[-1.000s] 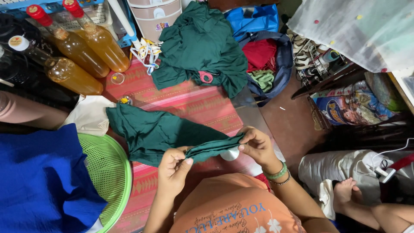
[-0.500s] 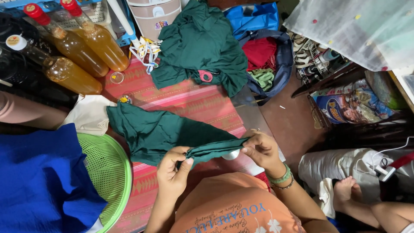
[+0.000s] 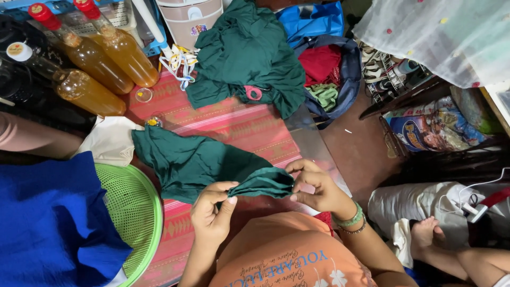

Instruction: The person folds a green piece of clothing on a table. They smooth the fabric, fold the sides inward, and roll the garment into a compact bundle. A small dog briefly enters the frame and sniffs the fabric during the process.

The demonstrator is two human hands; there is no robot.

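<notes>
A dark green piece of cloth [image 3: 196, 162] lies spread on the red striped mat [image 3: 239, 125], with its near edge lifted and rolled. My left hand [image 3: 212, 212] pinches the left end of that rolled edge. My right hand [image 3: 316, 186], with beaded bracelets on the wrist, pinches the right end. Both hands hold the roll just above my orange shirt. A second heap of dark green cloth [image 3: 249, 56] with a pink loop lies farther back on the mat.
Three bottles of amber liquid [image 3: 90, 58] lie at the back left. A green plastic basket [image 3: 133, 212] and blue cloth [image 3: 48, 223] sit at the left. A blue bag with red and green cloth [image 3: 329, 69] lies at the right. Another person's foot [image 3: 425, 234] rests at the lower right.
My hands have shifted slightly along the cloth's near edge and rolled it tighter; my right hand moved a little toward me. The rest is unchanged.
</notes>
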